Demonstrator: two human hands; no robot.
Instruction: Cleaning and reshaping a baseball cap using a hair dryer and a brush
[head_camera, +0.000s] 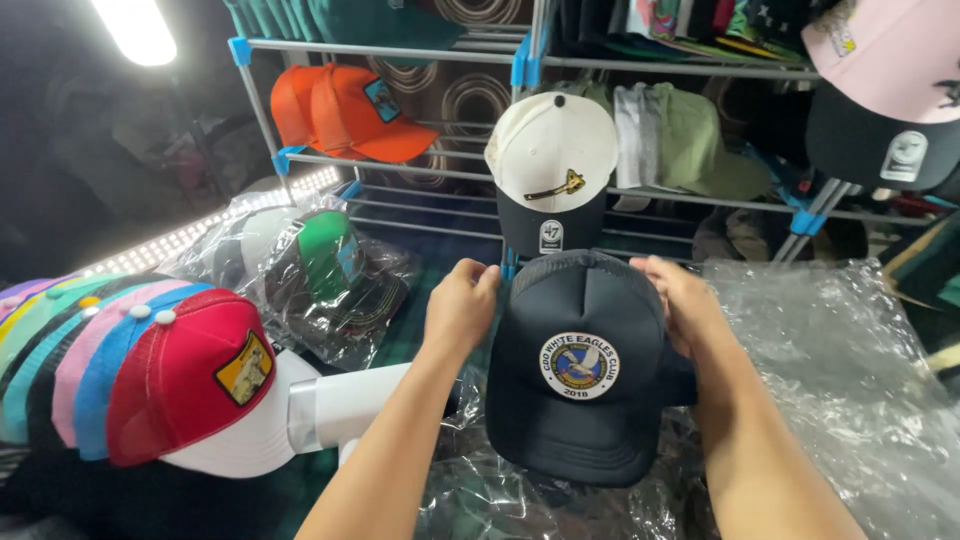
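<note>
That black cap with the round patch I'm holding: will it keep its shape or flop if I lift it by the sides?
The black cap will probably keep its front shape: the panel with the round patch stands smooth and domed. The back looks like mesh, so it may sag. It likely weighs little, since the left hand and right hand hold it by the edges only.

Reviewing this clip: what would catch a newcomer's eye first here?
Dead centre, the left hand and right hand grip a black cap with a round bird patch. At lower left runs a row of colourful stacked caps, a red one foremost. Above, orange caps hang on a wire rack.
</note>
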